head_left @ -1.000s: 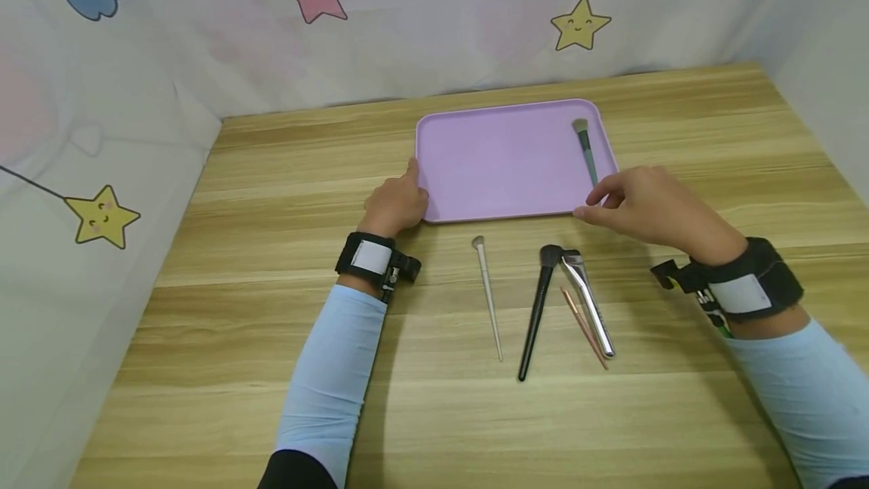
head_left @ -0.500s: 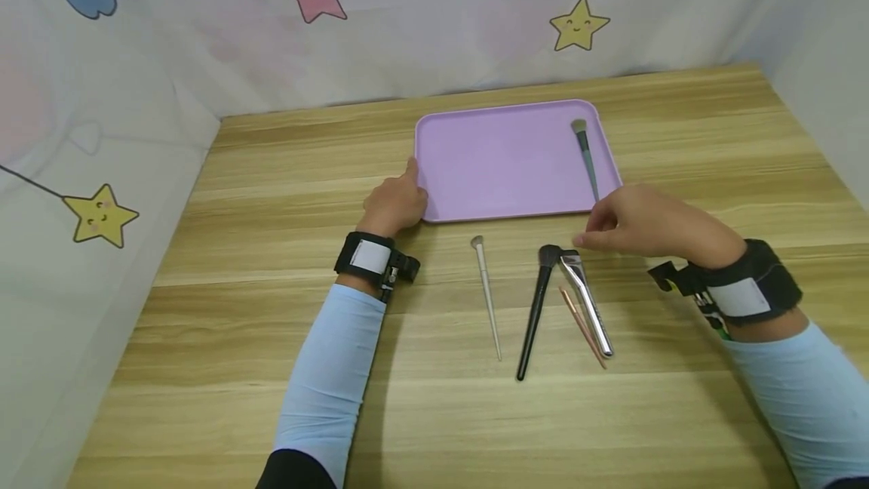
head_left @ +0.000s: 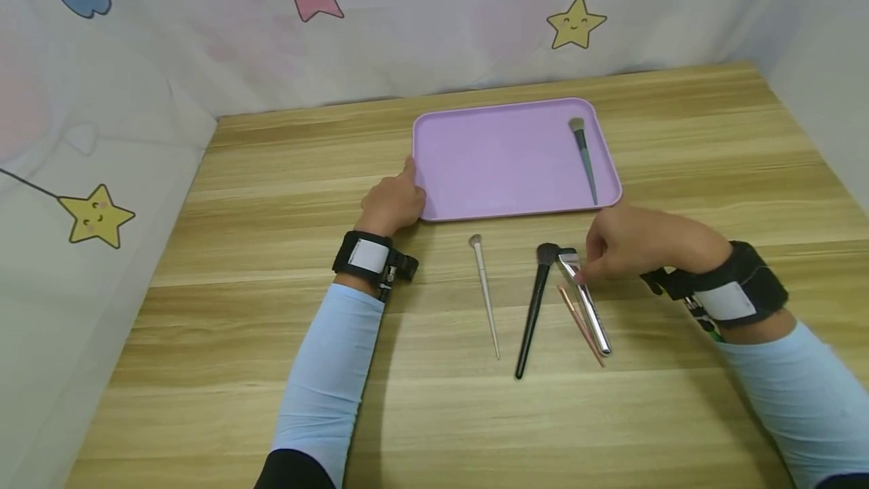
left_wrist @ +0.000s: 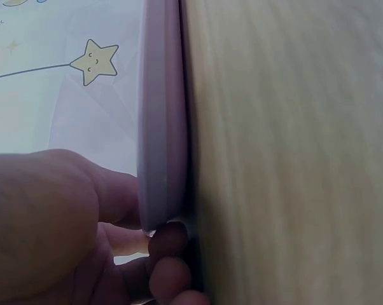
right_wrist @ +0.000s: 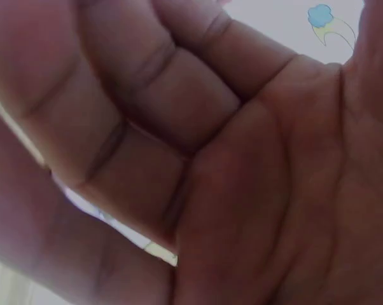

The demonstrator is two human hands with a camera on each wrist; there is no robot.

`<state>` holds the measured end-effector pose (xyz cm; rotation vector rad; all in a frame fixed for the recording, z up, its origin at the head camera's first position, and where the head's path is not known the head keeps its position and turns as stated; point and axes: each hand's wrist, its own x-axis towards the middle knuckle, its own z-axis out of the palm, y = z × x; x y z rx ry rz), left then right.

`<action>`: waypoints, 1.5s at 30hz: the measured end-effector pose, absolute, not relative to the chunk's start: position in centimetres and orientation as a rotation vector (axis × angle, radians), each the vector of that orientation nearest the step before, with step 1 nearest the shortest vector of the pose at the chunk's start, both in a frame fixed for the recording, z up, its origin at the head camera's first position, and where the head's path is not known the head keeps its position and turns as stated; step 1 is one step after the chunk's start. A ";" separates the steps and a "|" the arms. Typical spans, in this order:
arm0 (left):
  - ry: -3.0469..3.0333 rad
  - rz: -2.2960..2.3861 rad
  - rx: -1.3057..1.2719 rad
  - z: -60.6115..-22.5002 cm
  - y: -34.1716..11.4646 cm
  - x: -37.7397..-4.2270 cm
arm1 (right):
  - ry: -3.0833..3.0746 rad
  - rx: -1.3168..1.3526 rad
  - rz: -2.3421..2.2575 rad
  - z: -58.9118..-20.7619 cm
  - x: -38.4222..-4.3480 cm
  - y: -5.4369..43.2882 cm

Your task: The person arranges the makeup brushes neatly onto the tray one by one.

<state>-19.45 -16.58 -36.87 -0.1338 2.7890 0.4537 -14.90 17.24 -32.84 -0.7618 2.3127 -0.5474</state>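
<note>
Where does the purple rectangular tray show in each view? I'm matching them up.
Head: the purple rectangular tray lies upper right of centre, left hand at its left edge.
Left wrist: the tray's side wall runs from the top, left of centre, down to that hand.
Right wrist: not in it; the right hand fills most.
Shared landmark: white cartoon-printed backdrop, top in head, left in left wrist, upper right in right wrist.
</note>
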 end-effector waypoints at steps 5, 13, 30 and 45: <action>2.789 0.461 -0.136 -37.0 -16.7 -19.5 | 2.314 -0.766 -0.484 -33.0 -14.7 17.0; 2.798 0.465 -0.130 -37.1 -16.6 -19.5 | 2.321 -0.745 -0.456 -33.7 -14.4 16.7; 2.802 0.471 -0.133 -37.0 -16.6 -19.5 | 2.363 -0.789 -0.426 -33.9 -15.1 17.2; 2.796 0.455 -0.135 -37.1 -16.6 -19.6 | 2.471 -0.759 -0.587 -33.2 -15.4 17.3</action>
